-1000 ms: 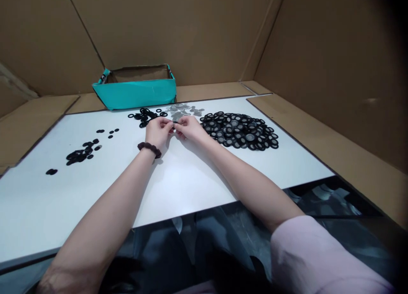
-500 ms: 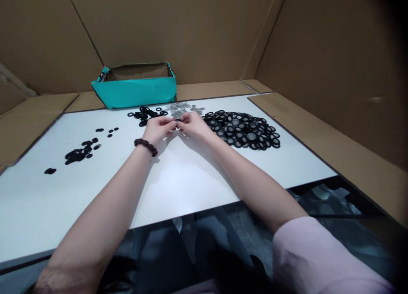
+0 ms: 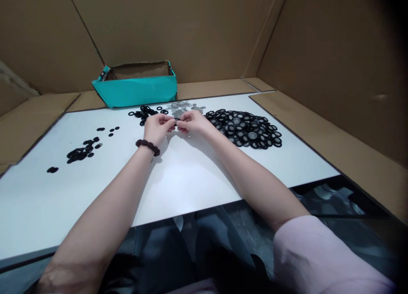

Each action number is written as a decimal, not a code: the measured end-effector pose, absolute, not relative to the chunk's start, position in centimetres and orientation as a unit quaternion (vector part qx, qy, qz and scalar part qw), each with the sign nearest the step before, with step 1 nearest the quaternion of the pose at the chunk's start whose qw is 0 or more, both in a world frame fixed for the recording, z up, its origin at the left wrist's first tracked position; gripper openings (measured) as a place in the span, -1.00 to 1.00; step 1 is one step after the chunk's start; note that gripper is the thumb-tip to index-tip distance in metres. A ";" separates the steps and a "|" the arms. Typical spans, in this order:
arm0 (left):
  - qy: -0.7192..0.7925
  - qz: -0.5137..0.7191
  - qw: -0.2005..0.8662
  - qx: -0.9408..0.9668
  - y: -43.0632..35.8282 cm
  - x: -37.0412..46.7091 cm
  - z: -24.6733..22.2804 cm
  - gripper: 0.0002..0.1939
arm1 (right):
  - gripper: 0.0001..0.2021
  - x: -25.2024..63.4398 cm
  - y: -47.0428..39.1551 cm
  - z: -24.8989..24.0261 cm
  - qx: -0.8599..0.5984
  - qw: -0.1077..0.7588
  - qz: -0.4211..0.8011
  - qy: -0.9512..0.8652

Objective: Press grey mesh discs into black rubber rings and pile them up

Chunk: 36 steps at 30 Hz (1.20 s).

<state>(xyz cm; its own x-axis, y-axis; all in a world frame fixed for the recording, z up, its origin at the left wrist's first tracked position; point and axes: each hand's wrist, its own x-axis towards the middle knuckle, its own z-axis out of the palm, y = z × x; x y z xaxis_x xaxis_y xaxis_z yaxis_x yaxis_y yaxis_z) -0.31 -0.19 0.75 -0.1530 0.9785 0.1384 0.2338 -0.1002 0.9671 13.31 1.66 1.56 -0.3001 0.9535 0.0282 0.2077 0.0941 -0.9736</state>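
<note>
Over the white table, my left hand and my right hand meet fingertip to fingertip. Both pinch one small round black ring between thumbs and forefingers; fingers cover much of it, so I cannot tell whether its middle is filled. Right of my right hand spreads a big heap of black rings with grey centres. Loose black rings lie just beyond my left hand, and grey discs lie behind the fingertips.
At the back edge stands a teal cardboard box with its top uncovered. Farther left on the table are a small pile of black rings and discs and a few stray black discs. Brown cardboard walls enclose the back and sides.
My hands stay together on the black ring, which shows slightly more between the fingertips. The whole view has shifted a little; the piles and the box look unchanged.
</note>
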 end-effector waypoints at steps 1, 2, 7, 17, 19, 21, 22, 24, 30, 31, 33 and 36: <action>0.557 0.517 0.363 0.540 -0.2 -0.3 0.7 -0.88 | -0.77 13.2 1.5 1.7 -0.454 0.380 0.528 -0.609; 0.547 0.525 0.368 0.538 -0.1 -0.3 0.7 -0.86 | -0.77 13.0 1.4 1.9 -0.454 0.385 0.558 -0.579; 0.528 0.539 0.399 0.521 -0.1 -0.3 0.5 -0.83 | -0.78 12.5 1.1 2.4 -0.451 0.412 0.630 -0.480; 0.557 0.521 0.357 0.539 0.0 -0.2 0.2 -0.90 | -0.78 12.2 0.9 2.4 -0.448 0.430 0.652 -0.435; 0.569 0.516 0.340 0.543 0.0 -0.2 0.2 -0.92 | -0.77 12.3 0.9 2.4 -0.456 0.415 0.640 -0.459; 0.579 0.503 0.332 0.549 0.1 -0.3 0.2 -0.94 | -0.78 12.6 1.1 2.3 -0.467 0.400 0.614 -0.495; 0.583 0.496 0.333 0.551 0.1 -0.4 0.3 -0.94 | -0.78 12.7 1.1 2.2 -0.471 0.397 0.599 -0.512; 0.588 0.488 0.339 0.548 0.0 -0.4 0.5 -0.95 | -0.79 12.8 1.3 1.9 -0.475 0.403 0.571 -0.535; 0.572 0.510 0.402 0.500 -0.2 0.5 0.6 -0.97 | -0.81 12.2 1.5 1.4 -0.467 0.435 0.547 -0.542; 0.573 0.510 0.400 0.501 -0.2 0.6 0.5 -0.96 | -0.82 12.2 1.5 1.4 -0.468 0.438 0.537 -0.549; 0.579 0.499 0.385 0.518 -0.1 0.7 0.2 -0.92 | -0.85 12.1 1.6 1.3 -0.470 0.445 0.519 -0.558; 0.580 0.482 0.370 0.543 0.0 0.6 -0.1 -0.89 | -0.87 12.1 1.7 1.2 -0.467 0.444 0.525 -0.556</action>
